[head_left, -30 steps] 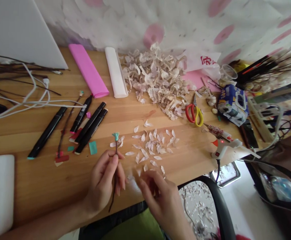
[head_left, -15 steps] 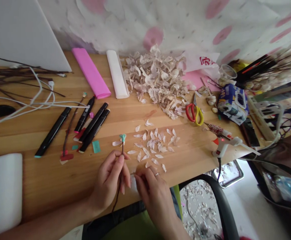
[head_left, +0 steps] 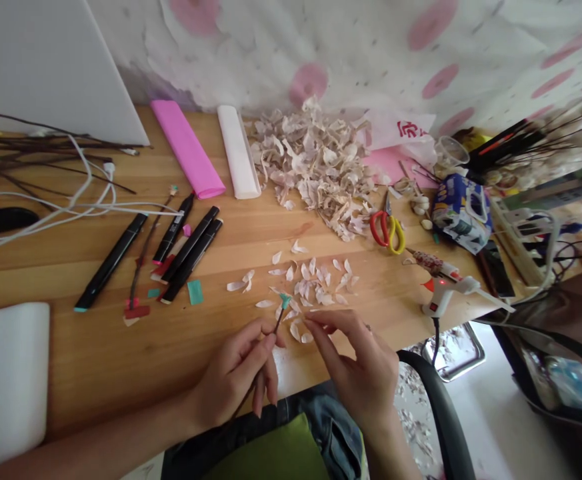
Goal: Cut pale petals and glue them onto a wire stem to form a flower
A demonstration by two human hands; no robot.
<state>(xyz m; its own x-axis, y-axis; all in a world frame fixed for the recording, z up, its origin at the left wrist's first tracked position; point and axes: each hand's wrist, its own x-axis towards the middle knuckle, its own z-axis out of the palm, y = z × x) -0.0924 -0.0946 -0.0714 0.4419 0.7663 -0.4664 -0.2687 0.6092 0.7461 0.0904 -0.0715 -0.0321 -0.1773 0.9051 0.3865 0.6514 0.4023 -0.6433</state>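
Observation:
My left hand (head_left: 243,367) is closed around a thin brown twig (head_left: 279,321), which slants up to the right with a small teal wrapped tip (head_left: 285,300). The twig's lower end runs down below my palm. My right hand (head_left: 361,363) is to the right, thumb and forefinger pinched together at the edge of the loose pale petals (head_left: 315,288). Whatever sits between those fingertips is too small to make out. A few more petals (head_left: 241,283) lie left of the teal tip.
Black markers (head_left: 191,243) and teal paper (head_left: 195,291) lie left. Behind are pink (head_left: 188,150) and white (head_left: 239,153) paper rolls and a dried-petal heap (head_left: 315,167). Scissors (head_left: 388,230), a glue gun (head_left: 441,280) and a wipes pack (head_left: 461,213) lie right.
My left hand has moved right with the twig, its teal tip now leaning right beside the petals. My right hand has moved up and right, from near the table edge to the petals.

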